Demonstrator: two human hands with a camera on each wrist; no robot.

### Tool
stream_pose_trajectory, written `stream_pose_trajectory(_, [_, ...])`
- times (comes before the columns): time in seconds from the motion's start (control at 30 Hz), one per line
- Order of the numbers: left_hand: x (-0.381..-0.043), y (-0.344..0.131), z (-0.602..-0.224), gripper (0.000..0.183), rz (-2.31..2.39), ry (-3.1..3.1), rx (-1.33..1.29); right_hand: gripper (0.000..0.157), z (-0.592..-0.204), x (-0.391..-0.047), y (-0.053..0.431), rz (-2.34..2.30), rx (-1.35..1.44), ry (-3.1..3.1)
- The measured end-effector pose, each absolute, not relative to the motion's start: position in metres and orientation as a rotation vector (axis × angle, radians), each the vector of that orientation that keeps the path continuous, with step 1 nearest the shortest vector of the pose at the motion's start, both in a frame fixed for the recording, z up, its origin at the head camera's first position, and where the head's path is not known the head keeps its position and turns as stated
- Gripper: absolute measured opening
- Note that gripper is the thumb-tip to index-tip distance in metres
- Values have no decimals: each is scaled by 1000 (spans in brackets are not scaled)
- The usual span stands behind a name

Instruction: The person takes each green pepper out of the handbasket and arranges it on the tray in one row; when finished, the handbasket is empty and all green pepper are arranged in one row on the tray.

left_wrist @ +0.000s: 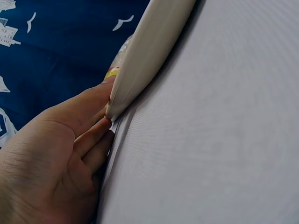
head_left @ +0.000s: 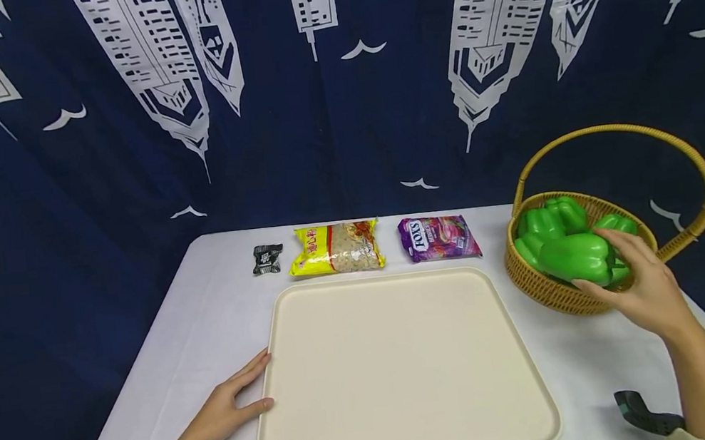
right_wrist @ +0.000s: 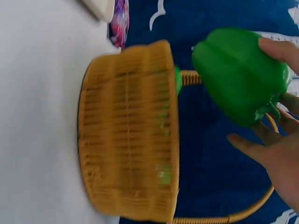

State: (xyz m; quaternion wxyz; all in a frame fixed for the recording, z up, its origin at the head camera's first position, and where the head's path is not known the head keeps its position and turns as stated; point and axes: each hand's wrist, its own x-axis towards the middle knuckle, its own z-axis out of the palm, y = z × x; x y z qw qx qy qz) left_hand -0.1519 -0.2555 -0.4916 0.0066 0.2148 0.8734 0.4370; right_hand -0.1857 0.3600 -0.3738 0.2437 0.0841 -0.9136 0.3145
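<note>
My right hand (head_left: 646, 289) holds a green bell pepper (head_left: 574, 257) by its stem end, thumb on one side and fingers on the other. In the right wrist view this bell pepper (right_wrist: 240, 74) is raised above the rim of the wicker basket (right_wrist: 128, 135). More green bell peppers (head_left: 543, 225) lie inside the basket (head_left: 557, 299), partly covered by the held one. At the left edge of a cream tray (head_left: 401, 372), my left hand (head_left: 224, 409) rests with fingers and thumb spread, fingertips against the rim. The left wrist view shows that hand (left_wrist: 60, 154) beside the tray's side (left_wrist: 145, 51).
Behind the tray, a small black packet (head_left: 267, 259), a yellow bag (head_left: 337, 249) and a purple candy bag (head_left: 439, 238) form a row on the white table (head_left: 210, 335). The basket's tall handle (head_left: 614, 128) arches over its right side. A dark curved device (head_left: 647, 415) is near the right forearm.
</note>
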Motion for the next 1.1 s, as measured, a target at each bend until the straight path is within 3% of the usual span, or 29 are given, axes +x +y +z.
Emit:
stream_pose_trajectory(0.8, [-153, -256, -494, 70, 1341, 2765, 583, 86, -378, -229, 274, 866, 722, -2400])
stream_pose_trajectory(1.1, [-143, -245, -470, 67, 1436, 2731, 604, 83, -378, -236, 249, 848, 770, -2452])
